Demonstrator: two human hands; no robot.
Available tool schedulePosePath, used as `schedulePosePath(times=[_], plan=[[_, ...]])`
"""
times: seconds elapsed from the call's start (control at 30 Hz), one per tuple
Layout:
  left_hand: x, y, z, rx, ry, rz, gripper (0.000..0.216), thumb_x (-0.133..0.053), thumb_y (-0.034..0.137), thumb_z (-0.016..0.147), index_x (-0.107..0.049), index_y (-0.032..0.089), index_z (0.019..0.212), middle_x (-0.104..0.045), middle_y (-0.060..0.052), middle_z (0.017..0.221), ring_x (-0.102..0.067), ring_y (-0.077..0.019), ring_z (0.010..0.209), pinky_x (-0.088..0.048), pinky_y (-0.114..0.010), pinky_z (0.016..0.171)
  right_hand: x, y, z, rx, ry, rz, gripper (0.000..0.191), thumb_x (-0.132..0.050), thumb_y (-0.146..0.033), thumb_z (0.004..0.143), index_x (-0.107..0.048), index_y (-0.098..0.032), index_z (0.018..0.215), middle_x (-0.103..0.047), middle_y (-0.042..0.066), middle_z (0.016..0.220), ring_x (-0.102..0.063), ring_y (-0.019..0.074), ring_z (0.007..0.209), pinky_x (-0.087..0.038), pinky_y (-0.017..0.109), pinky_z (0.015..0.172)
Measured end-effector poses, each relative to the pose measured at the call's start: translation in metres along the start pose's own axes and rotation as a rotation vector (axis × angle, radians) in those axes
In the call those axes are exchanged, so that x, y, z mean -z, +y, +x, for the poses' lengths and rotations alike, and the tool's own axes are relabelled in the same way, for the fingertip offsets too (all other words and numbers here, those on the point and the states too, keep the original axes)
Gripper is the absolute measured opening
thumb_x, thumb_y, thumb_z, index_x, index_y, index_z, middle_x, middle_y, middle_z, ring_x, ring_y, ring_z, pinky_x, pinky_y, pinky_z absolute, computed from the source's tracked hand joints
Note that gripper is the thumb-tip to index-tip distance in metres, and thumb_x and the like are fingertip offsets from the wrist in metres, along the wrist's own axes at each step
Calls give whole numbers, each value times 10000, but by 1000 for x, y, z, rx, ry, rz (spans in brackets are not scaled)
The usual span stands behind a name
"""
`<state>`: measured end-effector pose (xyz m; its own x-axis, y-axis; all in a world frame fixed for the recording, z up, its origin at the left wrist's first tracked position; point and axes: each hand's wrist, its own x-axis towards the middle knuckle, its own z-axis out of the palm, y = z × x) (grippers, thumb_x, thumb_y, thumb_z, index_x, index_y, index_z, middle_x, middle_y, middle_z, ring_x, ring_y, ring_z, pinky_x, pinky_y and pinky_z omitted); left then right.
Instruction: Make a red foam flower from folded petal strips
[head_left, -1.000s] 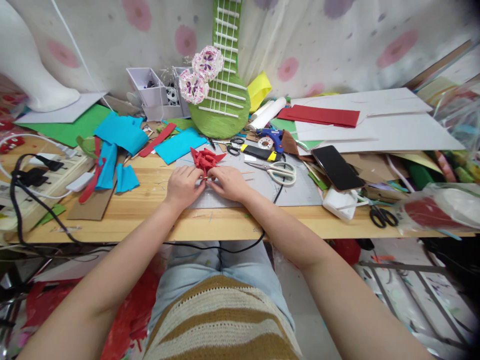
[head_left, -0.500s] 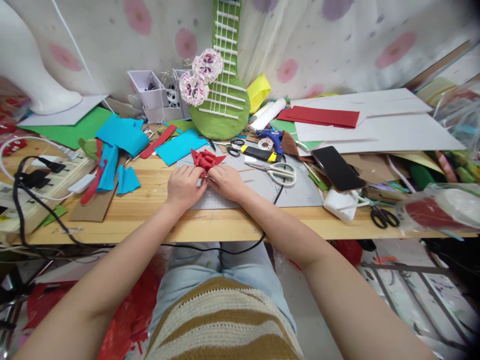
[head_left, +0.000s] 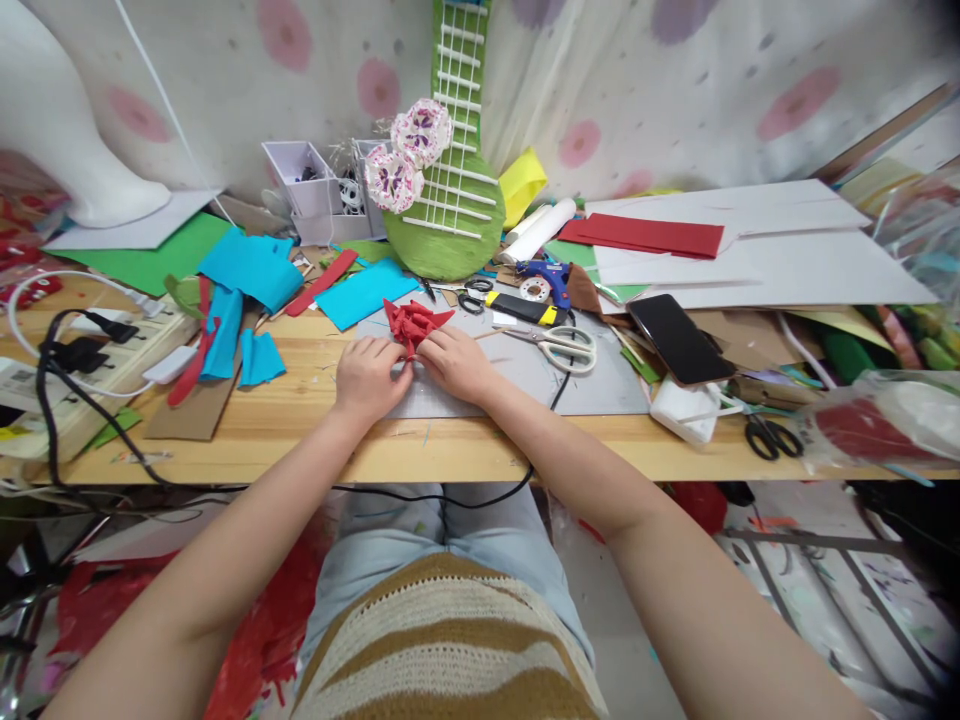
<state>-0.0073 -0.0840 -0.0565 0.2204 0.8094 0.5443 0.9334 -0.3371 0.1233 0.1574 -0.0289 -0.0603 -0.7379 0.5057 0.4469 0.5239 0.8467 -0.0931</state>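
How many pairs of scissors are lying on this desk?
3. White-handled scissors right of the hands, small black scissors near the green guitar, black scissors at the desk's right edge. The clutter may hide more.

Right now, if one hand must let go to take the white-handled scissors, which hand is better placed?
The right hand, probably. The white-handled scissors lie on the grey mat just to its right, nothing between. The left hand would have to cross over the red paper piece both hands hold.
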Motion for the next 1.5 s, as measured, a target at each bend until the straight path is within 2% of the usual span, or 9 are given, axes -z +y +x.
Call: schedulePosePath(times=[0.33, 0.57, 0.77, 0.93, 1.1, 1.37, 1.5], plan=[[-6, -3, 2, 68, 25, -102, 74, -571, 286, 801, -564, 213, 791, -641, -31, 753, -558, -208, 755, -366, -333, 713, 4, -3, -2, -61, -23, 18, 254, -351, -267, 933, -572, -163, 862, -616, 98, 869, -504, 193, 818, -353, 310, 753], [-6, -8, 2, -113, 99, 20, 204, -479, 299, 872, -611, 214, 741, -626, -44, 713, -535, -212, 757, -355, -337, 697, 8, -10, 0, -150, -33, 57, 260, -338, -289, 948, -562, -155, 943, -639, 76, 846, -531, 174, 749, -297, 285, 659], [-7, -10, 2, -208, 230, 57, 205, -521, 334, 863, -657, 211, 773, -627, -37, 680, -517, -196, 723, -362, -320, 676, 8, -10, -1, -188, -3, 65, 238, -374, -312, 941, -554, -156, 954, -644, 64, 832, -544, 174, 742, -280, 272, 622], [-8, -13, 2, -198, 209, 40, 232, -516, 341, 867, -660, 211, 741, -635, -34, 680, -523, -192, 726, -364, -321, 681, 9, -8, -6, -104, 14, 74, 183, -420, -255, 919, -561, -169, 997, -628, 65, 914, -541, 167, 812, -323, 259, 646], [-6, -13, 3, -171, 186, 26, 274, -504, 355, 871, -657, 209, 698, -631, -36, 657, -523, -190, 701, -352, -331, 667, 3, -4, -5, -12, 59, 20, 201, -405, -222, 923, -603, -189, 941, -607, 64, 946, -525, 154, 826, -354, 260, 683], [-6, -15, 1, -204, 171, 10, 238, -533, 348, 858, -676, 204, 734, -663, -34, 685, -553, -187, 708, -380, -324, 678, -6, 0, -5, -13, 114, 49, 254, -381, -257, 944, -615, -185, 880, -611, 57, 888, -526, 153, 814, -376, 270, 712], [-6, -16, 0, -176, 158, -24, 236, -548, 369, 847, -680, 207, 737, -672, -33, 686, -569, -187, 706, -390, -324, 683, -6, 0, -5, 4, 146, 62, 201, -438, -281, 911, -596, -171, 968, -593, 86, 981, -505, 184, 900, -389, 307, 784]])
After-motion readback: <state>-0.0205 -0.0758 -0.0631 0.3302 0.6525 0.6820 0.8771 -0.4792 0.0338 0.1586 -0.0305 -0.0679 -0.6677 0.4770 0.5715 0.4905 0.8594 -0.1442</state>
